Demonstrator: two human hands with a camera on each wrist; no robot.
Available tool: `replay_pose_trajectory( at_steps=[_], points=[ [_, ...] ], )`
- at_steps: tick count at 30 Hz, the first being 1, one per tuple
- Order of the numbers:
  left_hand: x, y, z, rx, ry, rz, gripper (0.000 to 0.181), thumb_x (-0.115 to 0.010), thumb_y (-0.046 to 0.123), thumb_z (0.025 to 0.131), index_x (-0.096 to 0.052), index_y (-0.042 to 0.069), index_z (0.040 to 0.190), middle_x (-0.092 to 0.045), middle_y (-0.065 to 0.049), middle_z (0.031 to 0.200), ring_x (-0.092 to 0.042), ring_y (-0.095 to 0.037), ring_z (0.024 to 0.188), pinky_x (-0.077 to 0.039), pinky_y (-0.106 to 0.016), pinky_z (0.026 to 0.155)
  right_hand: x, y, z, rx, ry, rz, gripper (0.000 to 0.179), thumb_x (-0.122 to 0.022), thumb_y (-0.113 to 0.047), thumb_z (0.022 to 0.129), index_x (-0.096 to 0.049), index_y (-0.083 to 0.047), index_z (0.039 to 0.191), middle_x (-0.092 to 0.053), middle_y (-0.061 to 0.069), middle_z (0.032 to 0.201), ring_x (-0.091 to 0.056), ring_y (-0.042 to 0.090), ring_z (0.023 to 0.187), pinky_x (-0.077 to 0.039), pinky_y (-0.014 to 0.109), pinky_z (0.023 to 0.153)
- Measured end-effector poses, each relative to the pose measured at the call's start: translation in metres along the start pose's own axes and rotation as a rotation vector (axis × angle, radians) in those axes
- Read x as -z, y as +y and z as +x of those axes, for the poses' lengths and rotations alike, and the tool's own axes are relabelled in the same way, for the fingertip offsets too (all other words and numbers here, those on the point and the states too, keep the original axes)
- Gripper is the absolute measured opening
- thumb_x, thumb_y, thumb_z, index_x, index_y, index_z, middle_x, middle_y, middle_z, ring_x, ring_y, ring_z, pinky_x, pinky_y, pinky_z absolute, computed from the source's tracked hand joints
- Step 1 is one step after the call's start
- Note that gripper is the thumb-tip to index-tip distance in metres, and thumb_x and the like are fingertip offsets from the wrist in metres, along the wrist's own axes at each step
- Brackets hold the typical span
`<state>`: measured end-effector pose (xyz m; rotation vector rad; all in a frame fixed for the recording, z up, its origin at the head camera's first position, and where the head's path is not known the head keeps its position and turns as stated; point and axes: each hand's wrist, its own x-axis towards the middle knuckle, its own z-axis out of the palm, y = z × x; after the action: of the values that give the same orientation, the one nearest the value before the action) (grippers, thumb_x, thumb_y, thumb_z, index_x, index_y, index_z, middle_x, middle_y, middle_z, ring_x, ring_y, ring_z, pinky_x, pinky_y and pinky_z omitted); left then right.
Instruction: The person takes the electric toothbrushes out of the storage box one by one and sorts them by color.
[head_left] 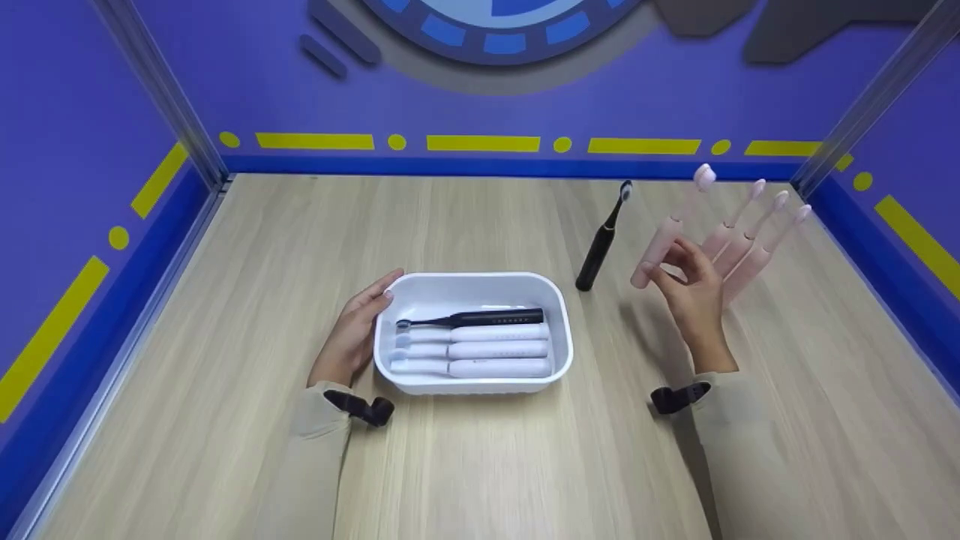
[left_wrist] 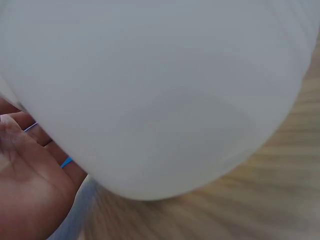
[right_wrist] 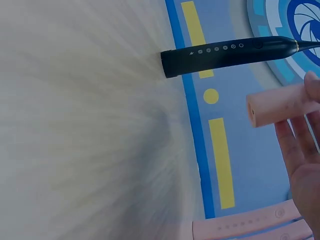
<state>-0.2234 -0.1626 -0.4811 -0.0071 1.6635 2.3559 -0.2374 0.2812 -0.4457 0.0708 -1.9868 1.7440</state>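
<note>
one pink electric toothbrush (head_left: 658, 244), from the head view, is pinched in my right hand (head_left: 691, 294), right of the white bin (head_left: 472, 387) my left hand (head_left: 343, 342) grips; a careless swing could topple the standing black electric toothbrush (head_left: 598, 256), nearer the bin. left wrist: wood-grain tabletop (left_wrist: 285, 175) beside the bin. right wrist: blue wall (right_wrist: 255, 165) with yellow dashes (right_wrist: 221, 165), beyond the bin.

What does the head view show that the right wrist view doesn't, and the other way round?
Only the head view: the white container, the four toothbrushes in it, and the left hand.
Only the right wrist view: the row of symbols on the standing black toothbrush.
Both: that black toothbrush, the right hand, the pink toothbrush it holds, and other pink toothbrushes.
</note>
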Motion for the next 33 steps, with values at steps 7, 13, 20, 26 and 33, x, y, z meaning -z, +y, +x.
replay_pose_trajectory(
  at_steps=[7,13,20,26,33],
  points=[
    [0.001,-0.001,0.001,-0.015,-0.012,-0.011,0.047,-0.038,0.008,0.102,-0.033,0.005,0.149,-0.029,-0.009,0.157,-0.031,-0.022,0.143,-0.029,-0.032,0.118,-0.002,-0.008,-0.002,-0.011,0.086,-0.004,0.047,-0.07,0.011,0.079,-0.058,0.001,0.123,-0.063,-0.009,0.098,-0.061,0.007,0.093,-0.051,0.016,0.08],
    [0.0,-0.001,0.001,-0.012,-0.001,-0.015,0.047,-0.038,0.008,0.102,-0.034,0.005,0.148,-0.029,-0.008,0.157,-0.031,-0.021,0.143,-0.029,-0.032,0.118,-0.002,-0.01,-0.004,-0.005,0.13,-0.066,0.048,-0.069,0.01,0.08,-0.055,0.006,0.126,-0.061,-0.009,0.099,-0.061,0.005,0.092,-0.051,0.016,0.082],
    [0.001,-0.001,0.001,-0.021,-0.004,-0.032,0.047,-0.038,0.007,0.102,-0.032,0.003,0.149,-0.03,-0.01,0.157,-0.031,-0.021,0.143,-0.028,-0.031,0.118,0.005,0.012,0.004,-0.036,0.171,-0.189,0.05,-0.071,0.005,0.081,-0.054,0.004,0.128,-0.06,-0.007,0.102,-0.059,0.003,0.091,-0.05,0.016,0.082],
    [0.001,-0.001,0.001,-0.019,-0.011,-0.033,0.047,-0.037,0.007,0.102,-0.032,0.004,0.149,-0.03,-0.01,0.156,-0.033,-0.022,0.142,-0.03,-0.031,0.117,0.007,0.009,0.004,-0.078,0.198,-0.237,0.05,-0.07,0.005,0.082,-0.054,0.001,0.129,-0.06,0.002,0.105,-0.058,0.004,0.089,-0.049,0.016,0.083],
    [0.0,-0.001,0.0,-0.007,-0.006,-0.011,0.047,-0.037,0.009,0.103,-0.033,0.006,0.149,-0.029,-0.008,0.157,-0.032,-0.023,0.142,-0.03,-0.032,0.117,0.006,-0.011,0.001,-0.081,0.19,-0.256,0.046,-0.067,0.01,0.081,-0.05,0.011,0.125,-0.061,0.017,0.109,-0.057,0.005,0.088,-0.048,0.011,0.078]
  ],
)
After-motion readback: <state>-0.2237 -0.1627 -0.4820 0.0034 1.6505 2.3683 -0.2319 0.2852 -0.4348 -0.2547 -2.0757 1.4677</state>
